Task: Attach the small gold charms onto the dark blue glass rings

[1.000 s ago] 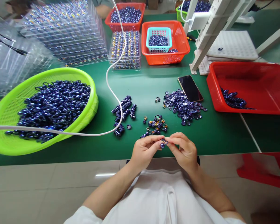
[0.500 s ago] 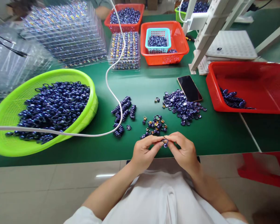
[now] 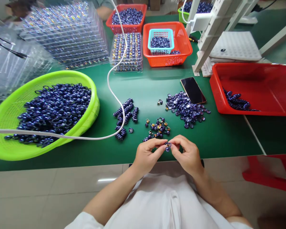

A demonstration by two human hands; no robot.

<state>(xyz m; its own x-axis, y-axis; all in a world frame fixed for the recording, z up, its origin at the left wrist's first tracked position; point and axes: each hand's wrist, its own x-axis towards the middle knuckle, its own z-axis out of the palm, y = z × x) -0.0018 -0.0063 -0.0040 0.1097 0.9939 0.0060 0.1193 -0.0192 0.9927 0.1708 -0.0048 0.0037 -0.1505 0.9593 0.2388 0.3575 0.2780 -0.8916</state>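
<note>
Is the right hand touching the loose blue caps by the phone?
Apart. The head view shows a strip of green tabletop between the right hand and the loose blue caps.

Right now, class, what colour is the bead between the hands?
The bead is glossy violet-blue, seen in the head view.

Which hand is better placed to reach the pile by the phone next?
Likely the right hand: it sits nearer the pile, the left hand farther off. Both hold the small piece.
</note>
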